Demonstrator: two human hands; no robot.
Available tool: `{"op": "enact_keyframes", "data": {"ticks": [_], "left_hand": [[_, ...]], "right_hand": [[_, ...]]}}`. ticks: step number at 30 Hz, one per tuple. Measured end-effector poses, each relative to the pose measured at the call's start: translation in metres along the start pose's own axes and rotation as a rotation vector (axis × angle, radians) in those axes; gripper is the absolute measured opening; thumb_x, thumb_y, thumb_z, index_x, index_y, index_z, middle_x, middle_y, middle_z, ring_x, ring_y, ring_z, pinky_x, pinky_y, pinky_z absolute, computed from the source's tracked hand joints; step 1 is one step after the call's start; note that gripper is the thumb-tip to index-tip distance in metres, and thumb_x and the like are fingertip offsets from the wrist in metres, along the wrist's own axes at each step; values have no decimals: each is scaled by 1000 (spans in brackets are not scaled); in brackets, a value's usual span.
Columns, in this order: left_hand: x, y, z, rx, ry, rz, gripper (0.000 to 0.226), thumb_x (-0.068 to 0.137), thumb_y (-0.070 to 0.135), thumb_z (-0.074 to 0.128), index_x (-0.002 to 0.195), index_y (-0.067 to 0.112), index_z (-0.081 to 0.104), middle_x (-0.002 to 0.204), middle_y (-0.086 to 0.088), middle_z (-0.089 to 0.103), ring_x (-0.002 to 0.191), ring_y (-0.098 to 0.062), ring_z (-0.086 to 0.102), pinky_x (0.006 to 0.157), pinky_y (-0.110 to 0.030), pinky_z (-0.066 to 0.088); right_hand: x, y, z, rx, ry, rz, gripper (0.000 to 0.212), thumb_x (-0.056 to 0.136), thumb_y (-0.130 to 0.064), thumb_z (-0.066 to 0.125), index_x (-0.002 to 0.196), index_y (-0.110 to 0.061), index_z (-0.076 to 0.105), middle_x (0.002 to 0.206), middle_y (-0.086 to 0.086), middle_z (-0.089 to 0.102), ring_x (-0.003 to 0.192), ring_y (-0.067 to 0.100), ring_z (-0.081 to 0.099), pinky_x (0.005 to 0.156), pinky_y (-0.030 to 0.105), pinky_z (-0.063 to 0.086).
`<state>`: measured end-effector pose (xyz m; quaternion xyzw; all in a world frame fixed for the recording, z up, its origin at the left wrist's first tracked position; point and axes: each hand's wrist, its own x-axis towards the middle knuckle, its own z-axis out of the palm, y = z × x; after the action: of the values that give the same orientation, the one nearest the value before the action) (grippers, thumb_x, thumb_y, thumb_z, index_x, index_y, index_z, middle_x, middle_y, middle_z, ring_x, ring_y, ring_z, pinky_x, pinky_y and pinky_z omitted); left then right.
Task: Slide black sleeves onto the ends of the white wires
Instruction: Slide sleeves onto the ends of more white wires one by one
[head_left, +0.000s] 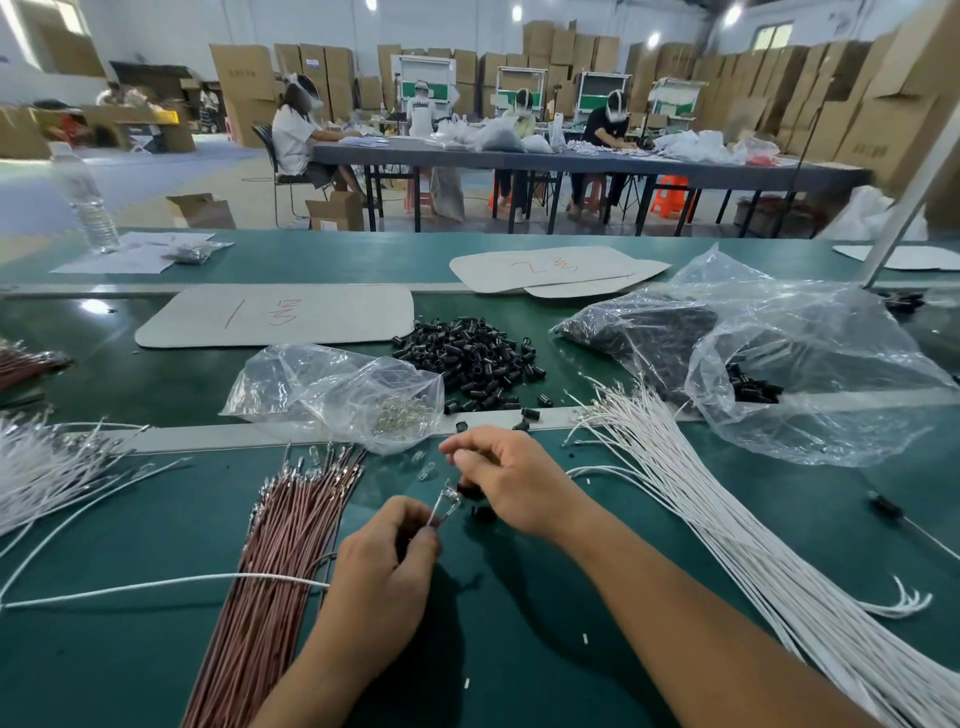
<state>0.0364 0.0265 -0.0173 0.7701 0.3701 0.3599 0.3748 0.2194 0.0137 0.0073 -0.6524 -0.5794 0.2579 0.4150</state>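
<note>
My left hand (387, 561) pinches the end of a white wire (166, 584) that trails off to the left; its metal tip (444, 503) sticks up between my hands. My right hand (511, 480) is closed around a black sleeve (470, 491) right beside that tip. One more black sleeve (483, 513) lies on the mat just below. A pile of black sleeves (467, 358) sits behind my hands. A large fan of white wires (727, 525) stretches along the right side.
A bundle of brown wires (280, 561) lies left of my hands. A clear bag of small bulbs (337, 389) and a bigger plastic bag with sleeves (753, 358) rest on the green bench (519, 649). More white wires (47, 467) lie far left. A water bottle (88, 202) stands back left.
</note>
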Motion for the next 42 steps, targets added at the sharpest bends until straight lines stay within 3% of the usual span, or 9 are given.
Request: {"op": "enact_keyframes", "data": {"ticks": [3, 5, 8, 12, 16, 22, 28, 32, 42], "left_hand": [[2, -2, 2, -46, 1, -43, 21, 89, 7, 58, 76, 24, 59, 66, 5, 65, 51, -12, 53, 54, -34, 45], [2, -2, 2, -101, -11, -76, 24, 90, 3, 55, 79, 25, 60, 68, 3, 67, 55, -17, 57, 57, -39, 49], [1, -2, 1, -174, -38, -99, 29, 90, -1, 51, 82, 26, 61, 76, -5, 67, 64, -31, 58, 64, -49, 51], [3, -3, 2, -173, -68, -120, 37, 88, -3, 48, 85, 32, 61, 74, 0, 67, 57, -11, 54, 57, -37, 45], [8, 0, 5, -177, -76, -143, 25, 93, 9, 51, 80, 28, 61, 58, 7, 57, 51, -6, 46, 51, -30, 40], [16, 7, 10, -65, -68, -92, 18, 96, 21, 52, 81, 23, 60, 57, -2, 54, 50, -10, 43, 52, -37, 39], [10, -1, 16, 72, -75, -3, 12, 94, 24, 53, 89, 32, 61, 50, 11, 58, 39, -3, 41, 46, -30, 36], [9, -4, 17, 85, -63, 8, 13, 93, 23, 56, 85, 33, 60, 62, 11, 65, 50, -9, 54, 54, -38, 48], [7, -1, 18, 105, -68, 67, 9, 91, 36, 56, 83, 32, 56, 58, 9, 58, 48, -7, 48, 52, -40, 45]], "right_hand": [[4, 5, 5, -380, -26, -123, 27, 96, -18, 61, 121, -16, 69, 114, 2, 60, 94, 10, 55, 91, 23, 44], [1, 5, 12, -542, -113, -195, 23, 96, -19, 59, 114, -13, 72, 112, 4, 57, 100, 18, 53, 96, 30, 45], [-6, 5, 20, -661, -117, -274, 19, 97, -11, 54, 95, -8, 73, 105, 9, 56, 96, 26, 51, 89, 40, 47], [-16, 8, 21, -722, -54, -346, 12, 97, -10, 55, 98, -10, 67, 107, 5, 56, 93, 24, 51, 83, 38, 50], [-23, 6, 21, -775, -24, -392, 18, 90, -1, 54, 100, -13, 64, 102, 4, 59, 86, 22, 52, 77, 37, 52], [-49, 15, 11, -563, 143, -263, 44, 91, 2, 51, 127, -20, 58, 115, -3, 56, 106, 12, 49, 95, 20, 43], [-66, 14, -10, -150, 357, -72, 20, 96, -8, 58, 104, -23, 69, 93, -13, 68, 84, 0, 65, 76, 11, 51], [-64, 21, -7, 69, 321, 40, 16, 90, -7, 69, 95, -20, 76, 88, -10, 73, 80, 0, 70, 74, 10, 52], [-64, 23, -1, 137, 251, -40, 16, 90, -10, 70, 95, -24, 75, 91, -14, 75, 86, 4, 70, 78, 12, 52]]}}
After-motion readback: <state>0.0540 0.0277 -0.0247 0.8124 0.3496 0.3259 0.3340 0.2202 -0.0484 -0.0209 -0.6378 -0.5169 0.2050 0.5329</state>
